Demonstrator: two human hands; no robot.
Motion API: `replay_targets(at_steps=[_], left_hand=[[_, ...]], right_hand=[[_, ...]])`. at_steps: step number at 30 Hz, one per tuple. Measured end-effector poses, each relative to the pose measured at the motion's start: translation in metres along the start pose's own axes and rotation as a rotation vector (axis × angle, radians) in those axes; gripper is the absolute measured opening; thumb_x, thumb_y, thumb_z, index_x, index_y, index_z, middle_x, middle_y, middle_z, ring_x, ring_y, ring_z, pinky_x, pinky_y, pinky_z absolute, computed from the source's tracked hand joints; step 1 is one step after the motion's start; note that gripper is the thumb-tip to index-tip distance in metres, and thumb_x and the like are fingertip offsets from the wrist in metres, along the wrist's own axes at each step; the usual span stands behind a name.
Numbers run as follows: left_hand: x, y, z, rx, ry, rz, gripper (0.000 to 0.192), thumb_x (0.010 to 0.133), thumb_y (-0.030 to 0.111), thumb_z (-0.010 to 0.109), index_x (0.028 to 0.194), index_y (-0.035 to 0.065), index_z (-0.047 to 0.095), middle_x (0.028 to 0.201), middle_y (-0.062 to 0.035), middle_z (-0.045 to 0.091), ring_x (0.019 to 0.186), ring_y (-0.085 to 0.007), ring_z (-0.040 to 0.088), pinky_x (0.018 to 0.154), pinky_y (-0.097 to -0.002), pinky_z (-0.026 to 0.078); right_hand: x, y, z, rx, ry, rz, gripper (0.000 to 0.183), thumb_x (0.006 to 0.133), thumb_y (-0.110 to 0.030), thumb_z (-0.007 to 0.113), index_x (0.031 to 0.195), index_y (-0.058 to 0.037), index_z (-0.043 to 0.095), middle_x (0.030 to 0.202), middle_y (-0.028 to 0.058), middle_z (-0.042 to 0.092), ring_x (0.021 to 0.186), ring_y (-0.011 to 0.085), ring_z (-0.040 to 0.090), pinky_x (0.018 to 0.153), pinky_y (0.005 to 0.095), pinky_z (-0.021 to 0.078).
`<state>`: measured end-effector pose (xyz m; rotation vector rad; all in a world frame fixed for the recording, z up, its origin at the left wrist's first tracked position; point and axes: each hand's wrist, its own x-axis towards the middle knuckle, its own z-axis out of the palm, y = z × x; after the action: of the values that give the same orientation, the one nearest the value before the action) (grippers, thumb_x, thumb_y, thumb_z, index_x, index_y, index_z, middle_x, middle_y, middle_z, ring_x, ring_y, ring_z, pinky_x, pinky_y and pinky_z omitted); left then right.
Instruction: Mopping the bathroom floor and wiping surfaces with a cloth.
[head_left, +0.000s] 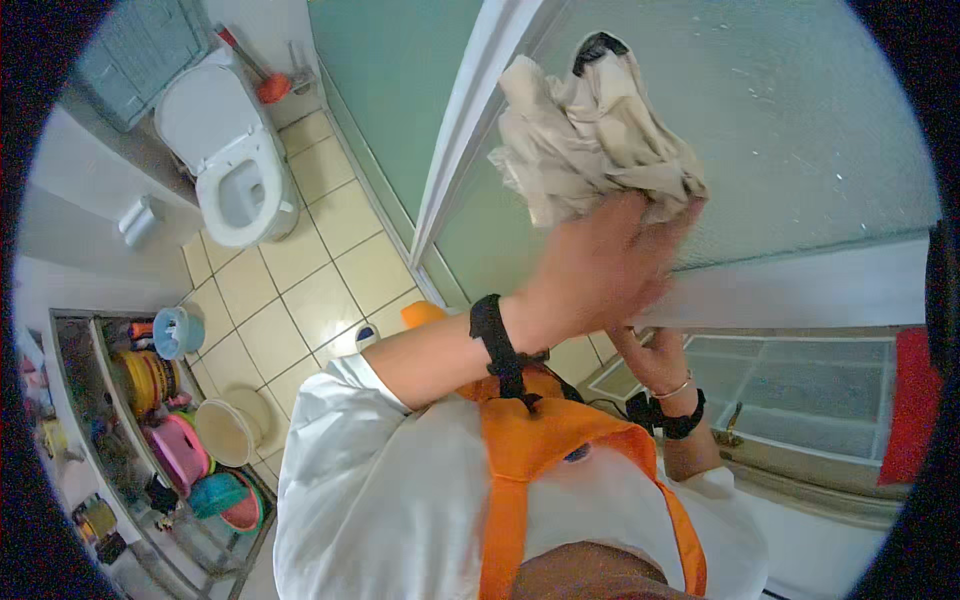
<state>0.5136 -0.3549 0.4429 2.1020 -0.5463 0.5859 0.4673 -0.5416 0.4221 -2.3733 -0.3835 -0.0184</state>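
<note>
My left hand (600, 255), blurred, holds a crumpled beige cloth (592, 142) with a dark patch at its top end. Both are up against a frosted glass panel (780, 127) wet with droplets and streaks. Lower down, my right hand (654, 360) is at the edge of the panel's white frame (795, 289), partly hidden behind my left hand. Whether its fingers grip the frame cannot be made out. Black straps circle both wrists, and a thin bracelet is on the right one.
A toilet (240, 187) with raised lid stands at upper left, near a red plunger (271, 88). Left are a light-blue bucket (178, 334), a cream bucket (225, 431), pink and green basins (217, 495) and a crowded shelf (97, 390). A glazed door (802, 397) is at right.
</note>
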Motion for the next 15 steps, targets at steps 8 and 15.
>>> replay_targets(at_steps=[8, 15], left_hand=[[-0.075, -0.128, 0.050, -0.056, 0.307, -0.449, 0.055, 0.081, 0.008, 0.048, 0.136, 0.0093, 0.038, 0.104, -0.0226, 0.055, 0.097, -0.0371, 0.051, 0.085, -0.0407, 0.042], [-0.016, -0.041, 0.011, -0.175, 0.281, -0.248, 0.051, 0.087, 0.012, 0.045, 0.136, 0.0042, 0.035, 0.118, -0.0294, 0.046, 0.105, -0.0396, 0.049, 0.093, -0.0397, 0.038]], right_hand=[[-0.003, 0.006, -0.003, 0.009, -0.069, -0.128, 0.023, 0.072, -0.022, 0.072, 0.086, -0.0068, 0.063, 0.073, 0.0054, 0.060, 0.068, 0.0200, 0.054, 0.064, 0.0331, 0.0437], [-0.001, 0.014, -0.009, 0.007, -0.072, -0.109, 0.021, 0.072, -0.022, 0.072, 0.082, -0.0065, 0.062, 0.072, 0.0055, 0.059, 0.065, 0.0202, 0.053, 0.062, 0.0332, 0.0429]])
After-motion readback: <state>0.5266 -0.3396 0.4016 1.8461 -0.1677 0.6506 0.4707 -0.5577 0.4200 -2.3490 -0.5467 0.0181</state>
